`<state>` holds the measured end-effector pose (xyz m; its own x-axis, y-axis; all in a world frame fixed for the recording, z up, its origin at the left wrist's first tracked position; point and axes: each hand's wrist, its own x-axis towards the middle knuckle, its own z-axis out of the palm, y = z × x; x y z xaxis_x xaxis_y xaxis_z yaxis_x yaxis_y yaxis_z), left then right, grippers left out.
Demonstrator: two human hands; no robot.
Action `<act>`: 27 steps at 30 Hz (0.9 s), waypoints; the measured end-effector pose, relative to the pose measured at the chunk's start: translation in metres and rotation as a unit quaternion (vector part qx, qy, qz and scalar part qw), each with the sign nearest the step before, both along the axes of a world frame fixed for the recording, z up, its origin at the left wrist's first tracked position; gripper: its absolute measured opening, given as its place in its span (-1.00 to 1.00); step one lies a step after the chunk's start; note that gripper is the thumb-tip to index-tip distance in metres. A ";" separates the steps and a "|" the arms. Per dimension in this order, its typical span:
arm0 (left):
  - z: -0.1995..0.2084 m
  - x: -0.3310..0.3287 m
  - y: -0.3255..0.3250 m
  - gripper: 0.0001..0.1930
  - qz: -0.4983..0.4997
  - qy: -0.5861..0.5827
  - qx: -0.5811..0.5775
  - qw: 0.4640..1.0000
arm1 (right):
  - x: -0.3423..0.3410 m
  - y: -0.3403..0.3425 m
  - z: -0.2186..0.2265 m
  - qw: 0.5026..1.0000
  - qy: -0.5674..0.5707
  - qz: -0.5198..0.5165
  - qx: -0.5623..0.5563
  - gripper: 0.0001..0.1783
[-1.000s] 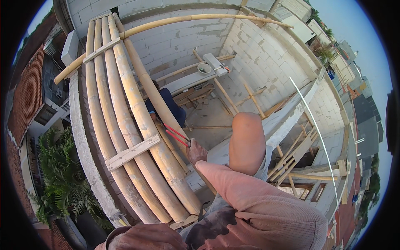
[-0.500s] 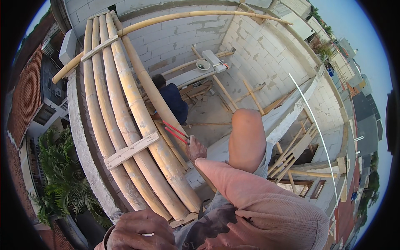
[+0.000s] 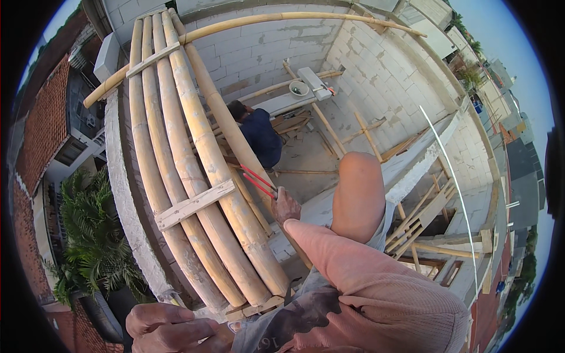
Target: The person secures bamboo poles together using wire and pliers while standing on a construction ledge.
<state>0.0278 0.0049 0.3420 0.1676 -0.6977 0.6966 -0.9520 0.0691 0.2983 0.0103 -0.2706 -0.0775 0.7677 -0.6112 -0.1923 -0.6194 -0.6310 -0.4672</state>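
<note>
My right hand [image 3: 285, 206] is closed around a pair of red-handled pliers [image 3: 259, 180]. The two long handles stick out up and to the left, while the tool's head is hidden in my fist. This hand is beside a slanting bamboo pole [image 3: 223, 126], near my bare knee. At the lower left, my left hand [image 3: 170, 329] is curled shut beyond the near ends of the bamboo poles [image 3: 191, 170]. A small pale bit shows between its fingers, too little to name. Two wooden cleats [image 3: 195, 204] cross the poles, one near and one far.
A person in dark blue [image 3: 259, 140] crouches below, right of the poles. A white bucket [image 3: 299, 88] stands on a plank behind them. Block walls [image 3: 265, 47] enclose the space. A concrete ledge [image 3: 126, 194] runs along the left, with palm fronds [image 3: 97, 235] below.
The whole view has shifted slightly, so the scene sits further right. My left hand has moved left and down, its fingers showing more. My right hand keeps hold of the pliers.
</note>
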 end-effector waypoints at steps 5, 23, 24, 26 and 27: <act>-0.011 0.002 0.014 -0.85 0.107 0.038 -0.002 0.993 | 0.006 0.020 0.004 1.000 0.018 0.016 -0.004 -0.67; -0.314 0.045 0.088 0.23 0.467 0.258 0.389 0.751 | 0.004 0.002 -0.004 0.997 0.060 -0.014 -0.044 -0.62; -0.318 0.045 0.090 0.24 0.473 0.286 0.378 0.742 | 0.005 0.000 -0.005 0.997 0.065 -0.014 -0.045 -0.62; -0.355 0.040 0.117 0.24 0.493 0.364 0.301 0.731 | 0.007 0.007 -0.005 0.997 0.060 -0.018 -0.035 -0.63; -0.359 0.040 0.120 0.25 0.499 0.436 0.216 0.717 | 0.006 0.007 -0.006 0.997 0.069 -0.017 -0.033 -0.63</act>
